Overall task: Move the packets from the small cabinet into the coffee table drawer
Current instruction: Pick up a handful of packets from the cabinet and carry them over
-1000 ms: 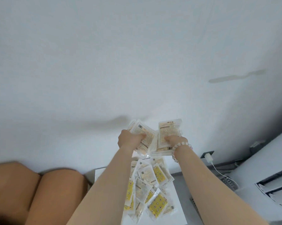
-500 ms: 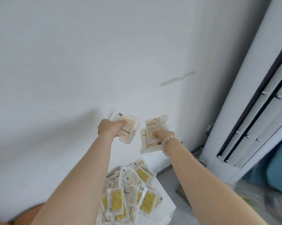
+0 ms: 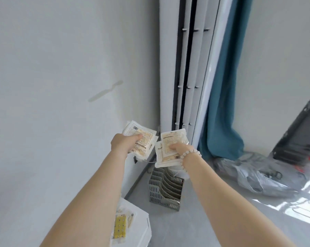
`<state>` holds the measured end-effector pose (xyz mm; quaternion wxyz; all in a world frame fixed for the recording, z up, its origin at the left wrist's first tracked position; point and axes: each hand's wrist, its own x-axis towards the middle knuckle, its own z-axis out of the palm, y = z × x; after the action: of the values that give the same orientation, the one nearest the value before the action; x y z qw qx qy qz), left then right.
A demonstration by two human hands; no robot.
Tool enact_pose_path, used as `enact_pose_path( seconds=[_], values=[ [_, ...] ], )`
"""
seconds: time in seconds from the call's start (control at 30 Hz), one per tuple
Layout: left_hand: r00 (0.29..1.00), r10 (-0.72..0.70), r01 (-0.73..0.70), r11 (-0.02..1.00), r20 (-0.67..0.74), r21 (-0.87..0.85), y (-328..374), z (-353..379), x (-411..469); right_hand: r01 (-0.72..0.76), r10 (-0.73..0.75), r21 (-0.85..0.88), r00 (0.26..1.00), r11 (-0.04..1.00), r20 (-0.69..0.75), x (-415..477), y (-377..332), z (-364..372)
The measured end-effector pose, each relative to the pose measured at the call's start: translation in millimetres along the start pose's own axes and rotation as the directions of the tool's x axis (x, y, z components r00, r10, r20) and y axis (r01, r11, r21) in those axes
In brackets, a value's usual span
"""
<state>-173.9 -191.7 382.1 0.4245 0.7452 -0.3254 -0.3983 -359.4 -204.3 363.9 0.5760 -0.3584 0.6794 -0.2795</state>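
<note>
Both arms were stretched out ahead at about the same height, bare to the elbow. The left hand was closed around a small stack of packets, thumb pressed on the top one's printed face, the stack tilted toward the white wall. The right hand, with a bead bracelet at the wrist, pinched a second stack of packets the same way. The two stacks sat just beside each other, corners nearly touching but apart.

More packets, one with a yellow face, lay on the white cabinet top at the bottom edge, partly hidden under the left forearm. Only that corner of the cabinet showed, close against the wall.

Ahead, room narrowed into a corner. A tall white standing air conditioner filled it, with a blue curtain hanging just to its right. On the grey floor below the right wrist stood a grey perforated file rack, near the wall's base. Further right, a crumpled grey plastic bag lay beside a dark, blurred object I could not make out. Between rack and bag the floor stayed open, sunlit at the far right.
</note>
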Motion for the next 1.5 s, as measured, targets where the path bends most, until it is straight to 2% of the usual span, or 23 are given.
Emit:
enact_pose_path(
  seconds=[0.07,0.13,0.3,0.37,0.53,0.63,0.77,0.87,1.07,1.13,1.2,1.3,1.33,1.43,1.5],
  values=[
    [0.997,0.017,-0.018,1.000,0.079,0.016,6.2,36.3,-10.3,-0.033,0.038,0.078,0.997,0.996,-0.068,0.9,7.1,-37.1],
    [0.988,0.031,-0.032,0.999,0.151,0.005,12.2,73.1,-24.1,-0.053,0.066,0.085,0.983,0.995,-0.170,11.8,19.3,-79.3],
    [0.951,0.035,-0.040,0.999,0.307,0.008,26.1,166.9,-63.3,-0.120,0.133,0.062,0.942,0.991,-0.308,-9.4,44.1,-174.6],
    [0.929,0.037,-0.055,0.998,0.367,0.039,30.8,204.5,-84.5,-0.131,0.163,0.113,0.925,0.985,-0.343,-17.6,60.7,-212.8],
    [0.854,0.039,-0.096,0.992,0.519,0.084,38.5,298.3,-148.0,-0.087,0.213,0.285,0.869,0.955,-0.447,-48.6,107.1,-305.1],
    [0.811,0.062,-0.145,0.985,0.582,0.097,37.2,346.8,-186.4,-0.011,0.232,0.418,0.844,0.908,-0.483,-64.4,137.9,-358.5],
    [0.736,0.054,-0.196,0.971,0.674,0.136,35.5,401.0,-239.8,0.017,0.265,0.455,0.793,0.890,-0.548,-87.3,176.6,-414.4],
    [0.661,0.048,-0.245,0.957,0.749,0.155,33.9,435.3,-274.2,0.055,0.321,0.533,0.745,0.844,-0.585,-118.9,189.8,-436.4],
    [0.519,0.061,-0.388,0.905,0.852,0.172,33.1,496.8,-343.7,0.105,0.399,0.579,0.627,0.808,-0.669,-155.7,237.2,-487.3],
    [0.452,0.059,-0.451,0.876,0.890,0.171,33.1,516.7,-367.2,0.148,0.399,0.599,0.619,0.787,-0.677,-167.0,248.6,-501.5],
    [0.389,0.057,-0.497,0.853,0.919,0.158,32.0,536.6,-391.5,0.181,0.435,0.612,0.553,0.770,-0.711,-180.7,262.9,-517.6],
    [0.284,0.032,-0.529,0.839,0.958,0.129,27.8,568.1,-433.1,0.239,0.461,0.644,0.524,0.727,-0.716,-204.2,279.8,-538.8],
    [0.245,0.018,-0.535,0.836,0.969,0.119,25.9,577.3,-448.9,0.250,0.483,0.654,0.500,0.714,-0.719,-209.8,287.4,-545.9],
    [0.126,-0.050,-0.556,0.823,0.991,0.113,17.5,596.4,-494.2,0.296,0.615,0.700,0.335,0.651,-0.714,-230.3,313.8,-559.2],
    [0.055,-0.088,-0.576,0.811,0.995,0.103,10.4,607.8,-519.9,0.338,0.671,0.727,0.285,0.598,-0.685,-245.1,332.5,-565.6]
  ],
)
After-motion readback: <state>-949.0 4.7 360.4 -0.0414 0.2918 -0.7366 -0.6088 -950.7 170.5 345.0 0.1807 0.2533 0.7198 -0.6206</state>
